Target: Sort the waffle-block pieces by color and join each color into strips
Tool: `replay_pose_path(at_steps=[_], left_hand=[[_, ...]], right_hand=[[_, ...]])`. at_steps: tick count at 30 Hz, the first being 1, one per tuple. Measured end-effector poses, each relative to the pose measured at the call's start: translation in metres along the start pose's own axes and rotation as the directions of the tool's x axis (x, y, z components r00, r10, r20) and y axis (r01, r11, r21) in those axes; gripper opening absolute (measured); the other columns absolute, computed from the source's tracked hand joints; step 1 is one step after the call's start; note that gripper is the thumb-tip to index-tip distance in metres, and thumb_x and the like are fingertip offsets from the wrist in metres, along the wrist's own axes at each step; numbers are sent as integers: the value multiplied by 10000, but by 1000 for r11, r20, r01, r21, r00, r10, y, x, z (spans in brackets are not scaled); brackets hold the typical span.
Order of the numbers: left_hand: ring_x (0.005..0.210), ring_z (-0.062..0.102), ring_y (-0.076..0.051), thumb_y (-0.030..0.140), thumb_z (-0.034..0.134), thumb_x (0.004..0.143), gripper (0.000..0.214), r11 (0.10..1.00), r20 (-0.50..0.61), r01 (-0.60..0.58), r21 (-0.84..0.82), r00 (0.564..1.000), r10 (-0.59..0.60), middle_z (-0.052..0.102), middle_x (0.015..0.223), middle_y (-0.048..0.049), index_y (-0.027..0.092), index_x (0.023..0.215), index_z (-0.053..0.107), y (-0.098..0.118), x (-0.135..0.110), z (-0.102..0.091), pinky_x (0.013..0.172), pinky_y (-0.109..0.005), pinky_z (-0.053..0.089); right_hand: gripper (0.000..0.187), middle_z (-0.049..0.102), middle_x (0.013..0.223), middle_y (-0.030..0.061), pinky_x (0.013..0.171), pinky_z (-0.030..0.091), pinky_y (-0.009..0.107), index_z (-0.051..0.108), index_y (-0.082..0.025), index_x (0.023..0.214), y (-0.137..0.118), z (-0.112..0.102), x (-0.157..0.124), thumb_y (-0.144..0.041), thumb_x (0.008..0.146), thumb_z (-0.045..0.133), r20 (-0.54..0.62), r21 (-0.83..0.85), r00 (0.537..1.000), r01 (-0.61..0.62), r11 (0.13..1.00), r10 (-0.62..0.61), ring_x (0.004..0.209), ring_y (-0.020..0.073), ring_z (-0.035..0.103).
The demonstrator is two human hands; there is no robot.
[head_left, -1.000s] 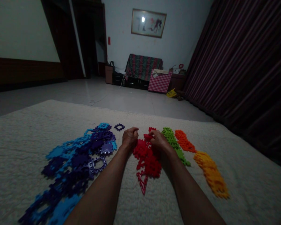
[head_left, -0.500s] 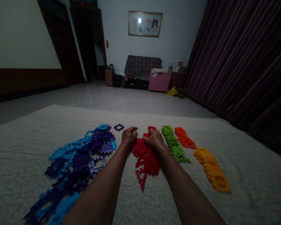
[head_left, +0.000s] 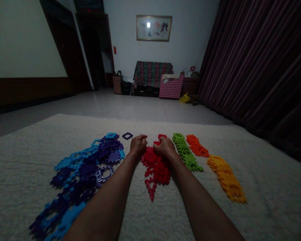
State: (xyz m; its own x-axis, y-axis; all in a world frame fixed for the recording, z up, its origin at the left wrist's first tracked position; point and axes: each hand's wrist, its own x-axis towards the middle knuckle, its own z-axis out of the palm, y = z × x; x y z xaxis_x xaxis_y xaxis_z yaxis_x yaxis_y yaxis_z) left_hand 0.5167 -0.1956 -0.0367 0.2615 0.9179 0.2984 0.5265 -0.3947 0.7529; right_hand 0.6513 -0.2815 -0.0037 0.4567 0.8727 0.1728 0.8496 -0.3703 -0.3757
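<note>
Red interlocking plastic tiles (head_left: 157, 167) with toothed edges lie in an overlapping pile between my forearms, a triangular one nearest me. My right hand (head_left: 165, 146) is at the far end of this pile, its thumb and fingers bent around a red tile (head_left: 157, 143). Another red tile (head_left: 162, 136) shows just past the fingertips. My left hand (head_left: 138, 144) is curled closed at the pile's left side. What its fingers hold, if anything, is hidden. A dark purple tile frame (head_left: 127, 136) lies just beyond the left hand.
Blue and purple tiles (head_left: 87, 169) spread in a heap on the left. Rows of green tiles (head_left: 184, 150), orange tiles (head_left: 197, 145) and yellow tiles (head_left: 227, 177) lie on the right. All rest on a pale quilted mat (head_left: 268, 174). A dark curtain (head_left: 253, 77) hangs on the right.
The view has shifted slightly. Both hands keep nearly the same place and pose by the red tiles, and the tile rows look unchanged.
</note>
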Motion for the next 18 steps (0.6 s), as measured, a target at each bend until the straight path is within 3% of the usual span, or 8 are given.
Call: replay_pose_path(at_steps=[10, 14, 18], left_hand=[[946, 709, -169, 172, 499, 842, 353, 1000, 7, -11, -16, 1000, 11, 775, 1027, -73, 183, 1083, 757, -2, 0, 6, 855, -243, 514], [968, 707, -170, 172, 497, 855, 352, 1000, 26, -4, 3, 1000, 4, 772, 1054, -64, 198, 1096, 752, 3, -2, 3, 895, -246, 506], [1014, 699, -185, 179, 496, 864, 351, 1000, 31, 3, -1, 1000, -3, 763, 1090, -67, 204, 1105, 749, 7, -4, 1, 923, -261, 500]], right_hand=[[473, 713, 1028, 127, 806, 474, 278, 647, -132, 1137, 12, 12, 4, -447, 785, 630, -143, 137, 989, -9, 990, 29, 929, 217, 669], [427, 695, 1044, 143, 833, 472, 293, 654, -138, 1114, 11, 6, 16, -423, 797, 637, -239, 72, 971, -10, 997, 27, 963, 233, 653], [383, 676, 1058, 168, 815, 478, 299, 667, -130, 1078, 7, -5, 38, -410, 821, 626, -207, -30, 976, -70, 997, 62, 964, 246, 654]])
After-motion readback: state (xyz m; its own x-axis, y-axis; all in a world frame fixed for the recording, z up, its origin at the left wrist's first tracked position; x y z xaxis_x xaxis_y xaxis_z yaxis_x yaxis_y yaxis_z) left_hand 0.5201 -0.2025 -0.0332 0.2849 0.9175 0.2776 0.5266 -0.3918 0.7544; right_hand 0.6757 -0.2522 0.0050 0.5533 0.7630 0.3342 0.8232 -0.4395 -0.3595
